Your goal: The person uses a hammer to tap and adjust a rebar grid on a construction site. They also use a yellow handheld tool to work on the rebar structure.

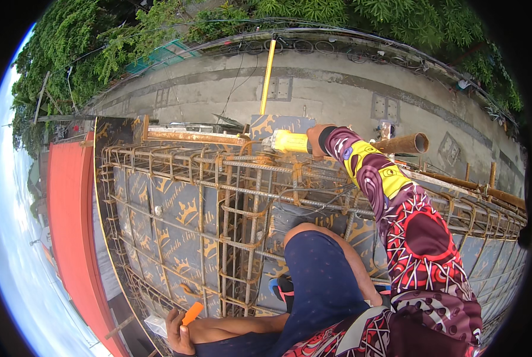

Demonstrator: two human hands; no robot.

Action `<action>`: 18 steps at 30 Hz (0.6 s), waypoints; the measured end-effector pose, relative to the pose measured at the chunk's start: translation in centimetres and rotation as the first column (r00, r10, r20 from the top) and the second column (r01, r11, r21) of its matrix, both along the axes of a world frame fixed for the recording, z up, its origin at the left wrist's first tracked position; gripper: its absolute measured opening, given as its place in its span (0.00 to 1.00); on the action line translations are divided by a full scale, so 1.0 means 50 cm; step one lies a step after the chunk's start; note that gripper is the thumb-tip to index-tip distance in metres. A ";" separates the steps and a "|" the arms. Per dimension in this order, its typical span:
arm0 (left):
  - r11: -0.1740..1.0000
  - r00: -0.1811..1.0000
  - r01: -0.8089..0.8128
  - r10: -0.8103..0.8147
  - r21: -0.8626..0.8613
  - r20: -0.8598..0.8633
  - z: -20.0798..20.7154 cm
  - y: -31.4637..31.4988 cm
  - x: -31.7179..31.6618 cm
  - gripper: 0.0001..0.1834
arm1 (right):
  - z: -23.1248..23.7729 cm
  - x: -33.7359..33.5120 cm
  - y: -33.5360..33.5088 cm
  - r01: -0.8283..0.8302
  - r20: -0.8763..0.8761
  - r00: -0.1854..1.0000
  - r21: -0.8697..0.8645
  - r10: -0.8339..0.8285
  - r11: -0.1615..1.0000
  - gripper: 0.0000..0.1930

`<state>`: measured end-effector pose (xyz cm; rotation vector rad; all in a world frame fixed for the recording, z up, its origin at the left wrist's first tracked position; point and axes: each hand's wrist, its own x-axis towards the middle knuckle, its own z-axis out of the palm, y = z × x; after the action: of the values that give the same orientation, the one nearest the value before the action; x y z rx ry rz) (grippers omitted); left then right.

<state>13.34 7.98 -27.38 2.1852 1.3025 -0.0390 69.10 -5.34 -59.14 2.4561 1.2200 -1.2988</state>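
In the head view, the right hand (319,140), toward 2 o'clock from the middle, is wrapped about the rear of a yellow power tool (292,141), seemingly an angle grinder, which lies toward 1 o'clock with its metal head (269,141) pointing to 9 o'clock, close above the top bars of the rebar cage (239,193). The left hand (179,334) is down at 7 o'clock, fingers curled beside an orange piece (192,313); I cannot tell whether it pinches it or merely lies against it. The working end is too small to read, so any contact with steel is uncertain. If a spinning disc met one of the crowded bars at an angle, it could bind and kick back, and a one-handed grip would resist that poorly. Loose tie wire (316,205), near the centre, could snag the tool or the patterned sleeve (391,178) at 2 to 3 o'clock. The bent knee (304,233) at 5 o'clock, bare below navy shorts (319,268), could catch sparks or a slip. Toward 12 o'clock the concrete street (218,95) lies well below, so a dropped tool, or the loosely placed-looking rusty pipe (405,144) near 3 o'clock, could fall there.
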 end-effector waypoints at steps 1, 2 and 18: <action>1.000 1.000 0.000 0.000 0.000 0.000 0.000 -0.001 0.000 0.30 | 0.001 0.000 0.000 0.000 -0.015 1.000 -0.002 0.000 1.000 0.29; 1.000 1.000 -0.004 0.004 -0.005 -0.003 0.001 -0.002 0.001 0.29 | 0.004 0.001 0.000 0.001 -0.029 1.000 -0.004 -0.001 1.000 0.30; 0.999 1.000 -0.023 0.022 -0.030 -0.004 0.004 -0.006 0.017 0.31 | -0.010 0.006 0.007 -0.014 -0.029 0.999 -0.034 0.013 0.999 0.31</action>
<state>14.17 7.69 -27.16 2.1457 1.3199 -0.0536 69.39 -5.01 -59.66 2.4098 1.2076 -1.3450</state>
